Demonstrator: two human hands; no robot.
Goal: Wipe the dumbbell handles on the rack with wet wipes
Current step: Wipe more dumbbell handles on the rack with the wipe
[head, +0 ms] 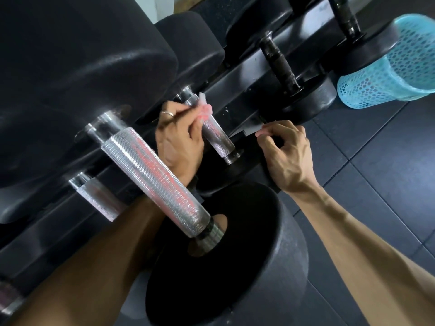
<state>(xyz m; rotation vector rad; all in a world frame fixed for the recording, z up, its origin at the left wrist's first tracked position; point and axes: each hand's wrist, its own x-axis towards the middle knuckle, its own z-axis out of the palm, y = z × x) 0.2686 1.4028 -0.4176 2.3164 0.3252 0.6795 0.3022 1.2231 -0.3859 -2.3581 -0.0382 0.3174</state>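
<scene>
left hand (179,140) is pinching a white wet wipe (204,108) on the knurled chrome dumbbell handle (215,132), right hand (284,156) is gripping the black rack (247,74); dark handles (279,61) are looking unwiped.

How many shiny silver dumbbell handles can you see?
3: the big near one, one lower left, and one behind it at the left hand. Others may be hidden.

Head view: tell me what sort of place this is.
Most likely a gym's free-weight area: black dumbbells with knurled chrome handles sit on a dark rack, over dark tiled flooring.
</scene>
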